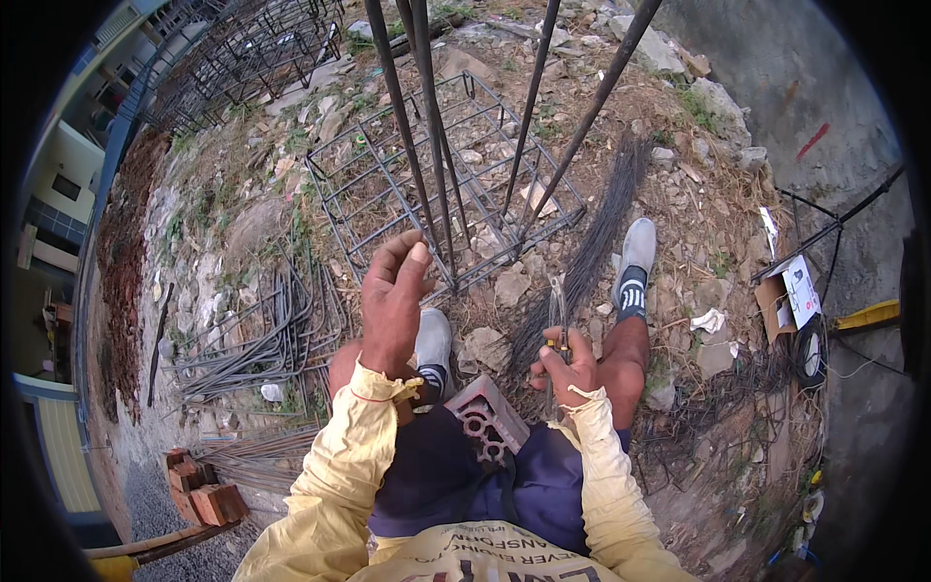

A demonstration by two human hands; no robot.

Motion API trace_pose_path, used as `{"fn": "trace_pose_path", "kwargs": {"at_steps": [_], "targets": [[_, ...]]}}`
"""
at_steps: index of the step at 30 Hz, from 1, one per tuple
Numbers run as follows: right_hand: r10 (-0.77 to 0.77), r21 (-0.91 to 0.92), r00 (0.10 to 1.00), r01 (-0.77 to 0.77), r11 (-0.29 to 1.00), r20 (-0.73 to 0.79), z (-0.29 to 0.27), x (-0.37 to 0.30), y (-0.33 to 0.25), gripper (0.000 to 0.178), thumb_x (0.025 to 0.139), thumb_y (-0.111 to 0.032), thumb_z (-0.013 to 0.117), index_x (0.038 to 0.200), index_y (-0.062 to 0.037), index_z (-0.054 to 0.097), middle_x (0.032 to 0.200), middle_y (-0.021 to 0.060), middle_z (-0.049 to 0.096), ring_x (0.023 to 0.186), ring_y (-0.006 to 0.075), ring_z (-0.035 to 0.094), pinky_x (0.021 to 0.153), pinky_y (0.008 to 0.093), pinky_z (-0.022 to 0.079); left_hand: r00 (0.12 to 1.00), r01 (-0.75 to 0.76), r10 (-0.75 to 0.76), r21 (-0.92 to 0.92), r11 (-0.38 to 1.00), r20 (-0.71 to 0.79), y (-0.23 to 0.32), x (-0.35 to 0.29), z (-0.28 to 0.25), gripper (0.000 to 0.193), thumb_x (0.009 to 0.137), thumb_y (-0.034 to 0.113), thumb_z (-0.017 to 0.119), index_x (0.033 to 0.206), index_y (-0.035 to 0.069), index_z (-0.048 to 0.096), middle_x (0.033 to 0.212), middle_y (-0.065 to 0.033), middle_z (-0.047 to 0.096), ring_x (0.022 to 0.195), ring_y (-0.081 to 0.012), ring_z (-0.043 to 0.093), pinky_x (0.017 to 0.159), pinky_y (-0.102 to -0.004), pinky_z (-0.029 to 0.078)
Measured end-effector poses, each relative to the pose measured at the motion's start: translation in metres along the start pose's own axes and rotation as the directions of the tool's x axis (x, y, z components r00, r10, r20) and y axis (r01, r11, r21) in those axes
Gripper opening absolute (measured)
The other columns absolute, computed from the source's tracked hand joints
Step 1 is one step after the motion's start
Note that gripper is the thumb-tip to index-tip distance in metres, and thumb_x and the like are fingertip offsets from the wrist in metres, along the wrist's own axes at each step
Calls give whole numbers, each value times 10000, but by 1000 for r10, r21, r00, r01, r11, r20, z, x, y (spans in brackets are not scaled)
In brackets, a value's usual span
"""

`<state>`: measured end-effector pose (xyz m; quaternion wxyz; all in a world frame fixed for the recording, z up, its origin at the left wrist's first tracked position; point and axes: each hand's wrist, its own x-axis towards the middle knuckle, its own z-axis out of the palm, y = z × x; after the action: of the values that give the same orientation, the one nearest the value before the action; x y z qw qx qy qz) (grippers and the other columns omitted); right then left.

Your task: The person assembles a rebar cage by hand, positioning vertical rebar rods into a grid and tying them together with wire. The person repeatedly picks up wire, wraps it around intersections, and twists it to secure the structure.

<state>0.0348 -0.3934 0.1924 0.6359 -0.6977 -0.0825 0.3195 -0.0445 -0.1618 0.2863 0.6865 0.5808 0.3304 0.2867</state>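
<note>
Between the knees, on rubble-strewn ground: left hand [393, 296] raised, fingers loosely curled and apart, gripping nothing, thumb tip just beside one of the upright rebar rods [427, 136]. Right hand [567, 364] lower and nearer the body, closed on a thin tie wire [558, 301] that stands up from the fist as a narrow loop; a small yellow bit showing at the fingers, too small to identify. Hands well apart, with the left higher than the right.

Just beyond the left hand, four dark rods leaning together toward the top edge, feet set in a rebar cage [446, 175] lying flat on the dirt. Right of the cage, near the right hand, a bundle of thin black wires [596, 233] fanned across the soil beside a grey shoe [635, 252]. Other grey shoe [433, 339] below the left hand. Perforated red brick [485, 417] under the dark shorts, between the yellow sleeves.

Farther left, bent rebar pieces [262, 330] heaped on the ground, and a stack of red bricks [204, 490] near the lower edge. Further rebar cages [252, 48] at upper left. At the right, an open cardboard box [787, 296] amid tangled wire.
</note>
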Motion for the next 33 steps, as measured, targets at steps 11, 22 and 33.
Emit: {"fn": "trace_pose_path", "kwargs": {"at_steps": [11,22,33], "targets": [[43,-694,964,157,703,262,28,191,31,477,812,-352,677,1247,-163,630,1141,176,644,1119,389,580,1008,519,411,803,91,18,-152,984,595,9,194,6,602,985,504,398,1386,63,484,1376,-120,541,1247,-242,521,975,-392,427],[5,-963,964,267,30,267,75,196,13,413,781,-267,689,1193,-248,675,1331,170,489,1350,393,333,1129,648,63,582,171,54,-187,967,812,-22,218,-9,581,929,540,548,1244,54,585,1231,-114,620,1253,-320,536,966,-436,473],[-133,-923,914,383,-33,384,68,211,27,314,765,-163,667,1073,-213,708,1222,156,517,1323,413,346,1127,676,66,632,113,6,-100,989,775,0,197,0,340,875,335,669,1030,33,684,1114,-119,667,1086,-228,609,899,-362,483]]}}
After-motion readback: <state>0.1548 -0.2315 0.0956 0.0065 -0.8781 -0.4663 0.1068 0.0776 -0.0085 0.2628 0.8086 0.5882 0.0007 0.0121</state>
